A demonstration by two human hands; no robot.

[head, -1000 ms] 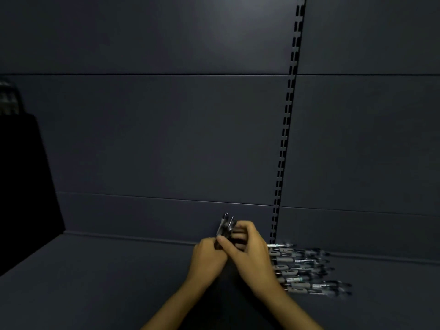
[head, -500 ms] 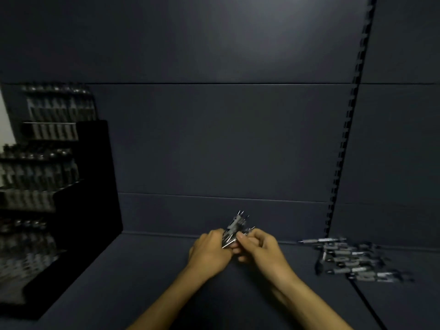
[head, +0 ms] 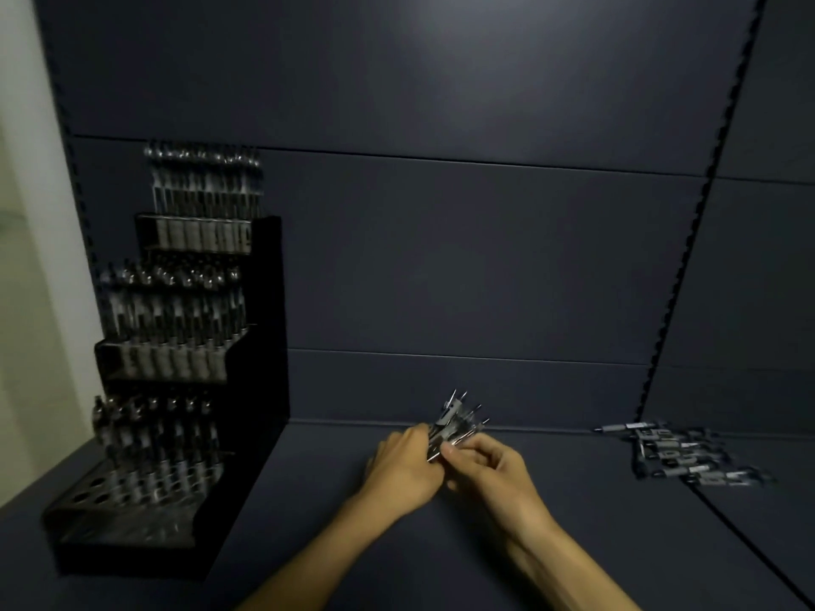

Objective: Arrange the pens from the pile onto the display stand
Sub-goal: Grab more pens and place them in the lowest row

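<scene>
Dark shelf, view now swung left since a second ago — stand [head: 176,390] in frame, pile [head: 679,456] far right. Left hand [head: 403,467] and right hand [head: 489,471] both curled round a pen bunch [head: 454,425], mid-shelf. Likely heading to the stand's empty front holes.

From my remote seat, the dark slate-blue shelf surface [head: 573,544] and the panelled back wall [head: 441,258] of the same colour look matt and smooth, with only a soft sheen high on the wall. The black tiered display stand [head: 269,328] reads as glossy plastic, and the clear-barrelled pens standing in its rows [head: 176,310] catch small glints. The bundle of grey-gripped pens [head: 454,423] in my hands shows shiny metal-looking tips, and the loose pile of pens [head: 679,456] looks like smooth plastic with duller grey grip sections.
</scene>
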